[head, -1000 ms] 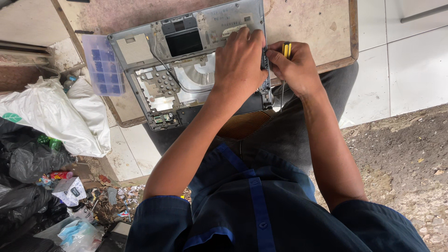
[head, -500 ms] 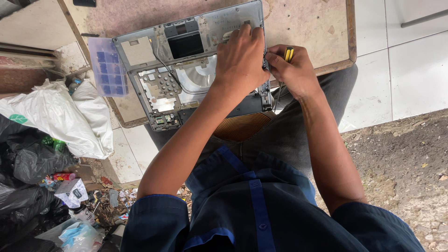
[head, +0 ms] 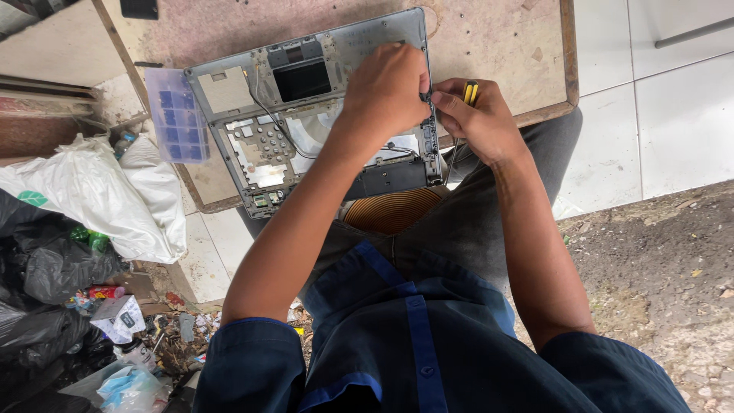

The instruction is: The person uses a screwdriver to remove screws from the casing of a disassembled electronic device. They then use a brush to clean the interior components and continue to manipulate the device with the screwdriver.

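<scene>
An opened grey laptop base (head: 252, 145) with exposed boards and cables lies on a worn wooden table (head: 497, 38), overhanging its near edge. My left hand (head: 386, 92) rests on the laptop's right side, fingers bent at its right edge. My right hand (head: 478, 122) grips a screwdriver with a yellow and black handle (head: 471, 92), its tip at the laptop's right edge where both hands meet. The tip itself is hidden by my fingers.
A clear plastic box with blue compartments (head: 177, 115) lies left of the laptop. White bags (head: 99, 199) and black bags (head: 46, 268) with litter pile on the floor at left. White floor tiles (head: 673, 115) are at right, bare ground (head: 650, 260) below them.
Both hands have stayed together at the laptop's right edge; the view has shifted slightly, and the hands moved a little up along the edge.
</scene>
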